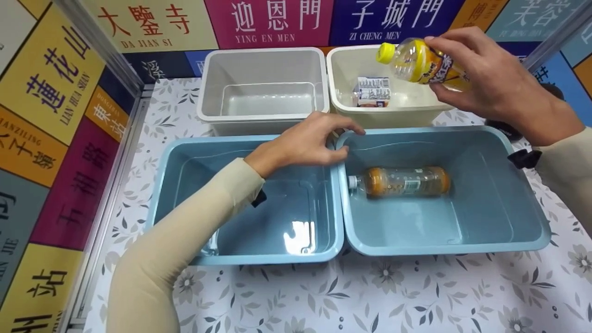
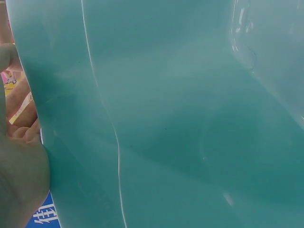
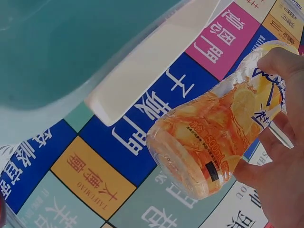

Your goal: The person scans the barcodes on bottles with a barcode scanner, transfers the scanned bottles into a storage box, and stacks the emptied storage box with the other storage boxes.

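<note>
My right hand (image 1: pixel 490 76) grips a clear plastic drink bottle (image 1: pixel 428 62) with a yellow cap, its neck pointing left, over the cream bin (image 1: pixel 444 111). The right wrist view shows the bottle's orange label (image 3: pixel 223 121) with thumb and fingers around its upper part. My left hand (image 1: pixel 307 141) is over the inner rims where the two blue bins meet, fingers loosely bent and holding nothing. Inside the right blue bin (image 1: pixel 490 194), another bottle (image 1: pixel 407 181) with a white cap and orange bands lies on its side. A bottle with a white label (image 1: pixel 373 90) lies in the cream bin.
The left blue bin (image 1: pixel 259 217) has a clear object (image 1: pixel 211 245) at its front left, partly behind my forearm. A grey bin (image 1: pixel 263 69) stands behind it. Patterned panels (image 1: pixel 273 23) enclose the flowered tabletop (image 1: pixel 384 296). A dark object (image 1: pixel 508 129) sits behind the right blue bin.
</note>
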The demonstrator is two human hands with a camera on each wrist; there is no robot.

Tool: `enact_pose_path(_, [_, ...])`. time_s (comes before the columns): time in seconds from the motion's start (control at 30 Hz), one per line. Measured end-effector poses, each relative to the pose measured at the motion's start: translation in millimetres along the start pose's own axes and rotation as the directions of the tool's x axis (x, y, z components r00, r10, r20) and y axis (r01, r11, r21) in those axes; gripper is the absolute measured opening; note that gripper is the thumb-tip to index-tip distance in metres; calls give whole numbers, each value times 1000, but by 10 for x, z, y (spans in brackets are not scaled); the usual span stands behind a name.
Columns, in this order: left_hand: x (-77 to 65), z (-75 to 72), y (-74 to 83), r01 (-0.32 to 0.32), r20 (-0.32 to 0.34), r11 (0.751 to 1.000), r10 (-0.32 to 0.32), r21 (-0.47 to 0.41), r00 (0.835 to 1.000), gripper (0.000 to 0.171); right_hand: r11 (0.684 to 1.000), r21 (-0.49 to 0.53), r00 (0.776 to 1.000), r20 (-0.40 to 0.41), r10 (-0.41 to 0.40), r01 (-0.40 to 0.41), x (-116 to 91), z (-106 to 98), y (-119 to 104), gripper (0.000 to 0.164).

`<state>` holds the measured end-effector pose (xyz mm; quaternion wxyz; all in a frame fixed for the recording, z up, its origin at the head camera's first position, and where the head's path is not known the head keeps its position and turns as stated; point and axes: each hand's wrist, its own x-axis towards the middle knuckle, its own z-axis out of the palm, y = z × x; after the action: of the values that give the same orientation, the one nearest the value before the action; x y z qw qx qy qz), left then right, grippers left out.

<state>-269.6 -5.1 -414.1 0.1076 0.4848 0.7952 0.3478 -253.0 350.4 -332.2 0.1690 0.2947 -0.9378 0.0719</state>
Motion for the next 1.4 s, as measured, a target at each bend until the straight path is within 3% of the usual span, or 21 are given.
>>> enact_pose_path(0.6, [20,-10,13,19,15,999,-20,51,1000,48,998,53,999,29,-29,27,299,189,-185,80])
enact_pose_path(1.4, [14,-10,12,34,32,999,-35,37,999,45,992,63,993,44,-110,107,682,373,-394,78])
